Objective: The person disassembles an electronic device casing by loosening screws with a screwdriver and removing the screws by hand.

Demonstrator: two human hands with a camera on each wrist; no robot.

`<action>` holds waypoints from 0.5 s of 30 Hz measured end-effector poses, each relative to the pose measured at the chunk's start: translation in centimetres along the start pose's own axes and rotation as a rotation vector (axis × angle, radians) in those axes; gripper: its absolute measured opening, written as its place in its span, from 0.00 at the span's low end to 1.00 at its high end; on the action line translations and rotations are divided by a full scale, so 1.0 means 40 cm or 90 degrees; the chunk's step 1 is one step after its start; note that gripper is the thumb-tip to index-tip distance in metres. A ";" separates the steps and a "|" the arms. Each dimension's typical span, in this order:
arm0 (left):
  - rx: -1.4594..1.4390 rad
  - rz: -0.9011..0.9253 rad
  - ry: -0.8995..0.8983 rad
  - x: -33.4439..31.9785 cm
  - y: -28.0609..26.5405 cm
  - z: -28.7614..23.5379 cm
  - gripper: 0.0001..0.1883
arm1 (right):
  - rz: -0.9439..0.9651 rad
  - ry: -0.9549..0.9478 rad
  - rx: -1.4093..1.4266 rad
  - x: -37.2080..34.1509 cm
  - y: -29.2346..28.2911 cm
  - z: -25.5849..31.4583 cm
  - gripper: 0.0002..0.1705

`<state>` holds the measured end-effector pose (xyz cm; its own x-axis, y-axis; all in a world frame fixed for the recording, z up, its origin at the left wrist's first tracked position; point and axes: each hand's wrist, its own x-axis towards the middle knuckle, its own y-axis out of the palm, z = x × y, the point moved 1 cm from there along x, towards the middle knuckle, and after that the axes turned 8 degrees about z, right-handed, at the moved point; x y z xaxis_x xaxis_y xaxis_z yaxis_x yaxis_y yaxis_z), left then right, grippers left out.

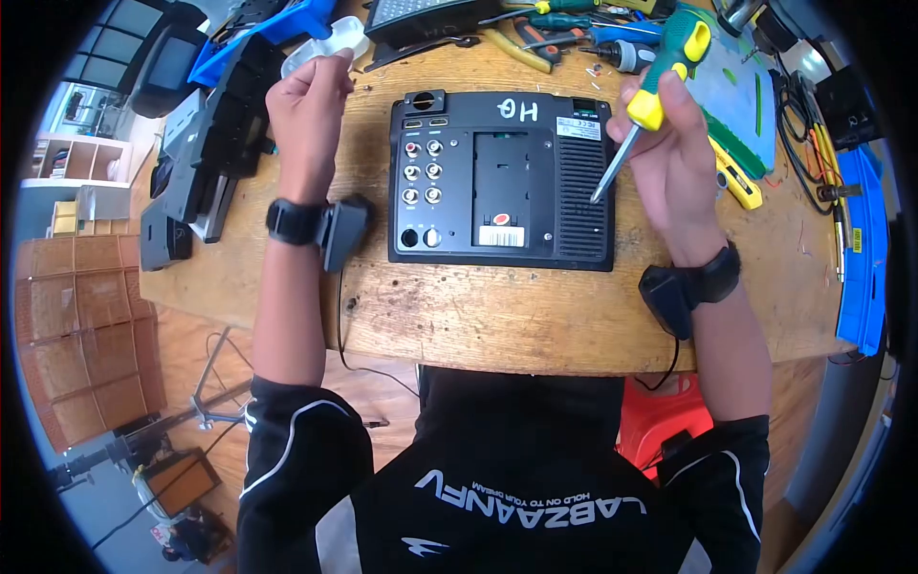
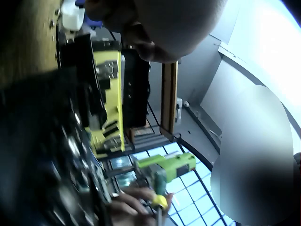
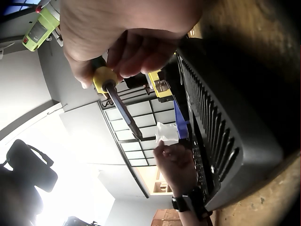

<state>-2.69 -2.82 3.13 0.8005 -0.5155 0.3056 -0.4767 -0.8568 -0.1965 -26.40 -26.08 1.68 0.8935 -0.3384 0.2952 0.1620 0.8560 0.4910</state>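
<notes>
A black monitor (image 1: pixel 540 191) lies face down on the wooden bench, its back panel up, with rows of round connectors, a barcode label, vent slots and "HQ" in white. My right hand (image 1: pixel 674 158) holds a screwdriver (image 1: pixel 646 107) by its green and yellow handle. The shaft slants down over the vent slots; in the right wrist view the screwdriver's tip (image 3: pixel 138 135) stands clear of the casing. To the left of the monitor, my left hand (image 1: pixel 311 105) is raised with curled fingers, close to a clear plastic container (image 1: pixel 339 38). Nothing shows between those fingers.
Pliers (image 1: pixel 516 50), screwdrivers and other tools crowd the far edge. A yellow utility knife (image 1: pixel 738 182) lies by a green mat (image 1: pixel 732 86) on the right. At the right edge stands a blue tray (image 1: pixel 865 249). Black equipment (image 1: pixel 225 115) is stacked on the left.
</notes>
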 end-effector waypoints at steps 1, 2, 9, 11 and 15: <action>0.003 -0.002 -0.001 0.016 -0.023 0.030 0.17 | -0.028 -0.008 -0.013 0.002 -0.003 -0.001 0.17; 0.078 -0.010 -0.008 0.032 -0.047 0.058 0.17 | -0.056 -0.017 -0.025 0.003 -0.007 -0.002 0.17; 0.246 -0.022 -0.069 0.041 -0.057 0.101 0.17 | -0.052 -0.020 -0.023 0.004 -0.008 -0.008 0.16; 0.309 -0.003 -0.081 0.047 -0.062 0.112 0.16 | -0.056 -0.018 -0.018 0.004 -0.004 -0.007 0.16; 0.288 0.032 -0.078 0.043 -0.048 0.101 0.13 | -0.075 -0.018 -0.013 0.006 -0.005 -0.011 0.14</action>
<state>1.05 -2.01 0.27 0.8307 -0.5274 0.1780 -0.3317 -0.7258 -0.6026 -26.02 -26.17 1.28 0.8557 -0.4475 0.2600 0.2737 0.8177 0.5064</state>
